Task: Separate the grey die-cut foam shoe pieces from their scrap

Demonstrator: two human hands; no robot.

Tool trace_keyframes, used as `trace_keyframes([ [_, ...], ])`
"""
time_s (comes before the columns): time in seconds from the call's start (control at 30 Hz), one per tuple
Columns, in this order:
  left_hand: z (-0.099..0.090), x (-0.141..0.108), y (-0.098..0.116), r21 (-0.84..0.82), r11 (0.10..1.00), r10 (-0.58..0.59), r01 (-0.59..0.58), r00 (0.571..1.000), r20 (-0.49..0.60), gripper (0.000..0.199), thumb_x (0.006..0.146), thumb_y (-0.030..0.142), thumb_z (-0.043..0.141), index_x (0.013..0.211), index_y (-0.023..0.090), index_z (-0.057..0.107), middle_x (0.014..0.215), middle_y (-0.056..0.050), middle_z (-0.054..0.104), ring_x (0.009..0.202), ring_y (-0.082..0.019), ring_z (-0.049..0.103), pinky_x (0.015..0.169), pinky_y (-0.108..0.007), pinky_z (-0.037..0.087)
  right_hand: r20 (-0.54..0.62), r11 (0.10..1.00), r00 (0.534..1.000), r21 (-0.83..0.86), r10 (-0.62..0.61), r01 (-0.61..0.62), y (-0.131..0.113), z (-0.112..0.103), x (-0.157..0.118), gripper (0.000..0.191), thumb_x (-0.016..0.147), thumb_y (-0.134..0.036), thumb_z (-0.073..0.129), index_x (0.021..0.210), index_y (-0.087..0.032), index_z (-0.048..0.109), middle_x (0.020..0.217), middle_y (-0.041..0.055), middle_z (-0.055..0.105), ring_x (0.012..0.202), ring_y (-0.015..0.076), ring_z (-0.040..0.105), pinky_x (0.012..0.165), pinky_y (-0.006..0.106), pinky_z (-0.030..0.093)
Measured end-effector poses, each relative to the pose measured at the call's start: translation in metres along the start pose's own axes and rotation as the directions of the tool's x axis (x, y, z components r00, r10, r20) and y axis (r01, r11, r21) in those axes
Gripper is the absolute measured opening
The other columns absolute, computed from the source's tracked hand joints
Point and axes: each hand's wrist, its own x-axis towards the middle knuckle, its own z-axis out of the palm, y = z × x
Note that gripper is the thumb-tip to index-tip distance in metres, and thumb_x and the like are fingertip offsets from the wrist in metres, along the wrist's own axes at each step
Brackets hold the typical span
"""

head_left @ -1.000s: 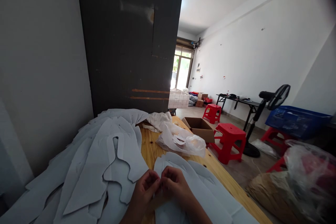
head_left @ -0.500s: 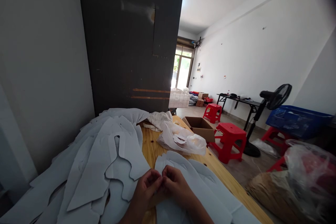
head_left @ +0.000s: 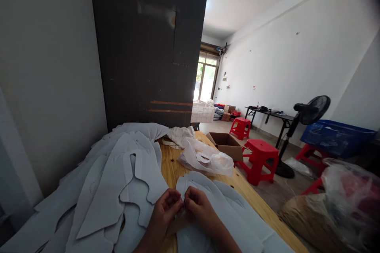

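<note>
Wooden table (head_left: 170,166), pale fabric cutouts (head_left: 204,193) just under left hand (head_left: 162,217) and right hand (head_left: 200,209), fingers (head_left: 176,199) pinched together.

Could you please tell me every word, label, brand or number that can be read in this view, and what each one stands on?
Nothing here can be read with certainty.
White crate: a small dark marking on its side, too small to read.
Small white plate on the wall near the door: too blurred to tell whether it bears any text.
</note>
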Motion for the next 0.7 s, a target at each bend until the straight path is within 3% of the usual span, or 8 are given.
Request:
trace_keyframes([
  [0.1, 0.001, -0.003, 0.005, 0.027, 1.000, -0.013, 0.014, 1.000, -0.005, 0.041, 0.071, 0.050, 0.094, 0.085, 0.021, 0.069, 0.075, 0.001, 0.068, 0.067, -0.015, 0.062, 0.065, -0.026, 0.050, -0.037, 1.000, 0.999, 0.005, 0.006, -0.006, -0.005, 0.000, -0.002, 0.022, 0.088, -0.037, 0.066, 0.076, -0.022, 0.056, 0.067, -0.0019, 0.061, 0.061, 0.0147, 0.052, 0.058, 0.026, 0.038],
  [0.23, 0.001, -0.006, 0.008, 0.071, 0.997, -0.019, 0.020, 1.000, -0.017, 0.043, 0.068, 0.049, 0.095, 0.089, 0.022, 0.070, 0.082, -0.001, 0.071, 0.076, -0.017, 0.065, 0.068, -0.027, 0.051, -0.024, 0.992, 0.999, -0.122, -0.046, 0.043, -0.012, 0.001, -0.006, 0.027, 0.088, -0.040, 0.071, 0.074, -0.021, 0.056, 0.066, -0.0017, 0.062, 0.064, 0.0160, 0.054, 0.062, 0.028, 0.039],
  [0.37, -0.007, 0.001, -0.008, 0.063, 0.998, -0.002, 0.002, 1.000, -0.008, 0.046, 0.066, 0.052, 0.095, 0.090, 0.022, 0.069, 0.077, 0.000, 0.069, 0.072, -0.017, 0.063, 0.064, -0.026, 0.049, -0.013, 0.987, 0.997, -0.147, -0.073, 0.070, -0.014, 0.002, -0.007, 0.016, 0.088, -0.026, 0.062, 0.073, -0.021, 0.057, 0.067, -0.0011, 0.064, 0.064, 0.0157, 0.054, 0.063, 0.028, 0.039],
  [0.5, -0.016, 0.009, -0.030, 0.058, 0.998, 0.022, -0.022, 1.000, 0.011, 0.050, 0.064, 0.055, 0.094, 0.092, 0.022, 0.069, 0.071, 0.001, 0.067, 0.067, -0.017, 0.062, 0.063, -0.027, 0.048, -0.032, 0.989, 0.999, -0.146, -0.027, 0.022, -0.009, 0.001, -0.007, 0.010, 0.077, -0.016, 0.058, 0.070, -0.021, 0.055, 0.064, -0.0027, 0.059, 0.062, 0.0143, 0.049, 0.060, 0.027, 0.036],
  [0.7, -0.019, 0.010, -0.038, 0.051, 0.998, 0.037, -0.037, 0.999, 0.010, 0.047, 0.069, 0.052, 0.093, 0.096, 0.023, 0.067, 0.070, 0.002, 0.065, 0.065, -0.015, 0.061, 0.061, -0.026, 0.047, -0.057, 0.994, 0.998, -0.108, -0.027, 0.021, -0.007, -0.001, -0.004, 0.010, 0.076, -0.017, 0.058, 0.068, -0.021, 0.055, 0.063, -0.0021, 0.059, 0.062, 0.0153, 0.052, 0.061, 0.027, 0.039],
])
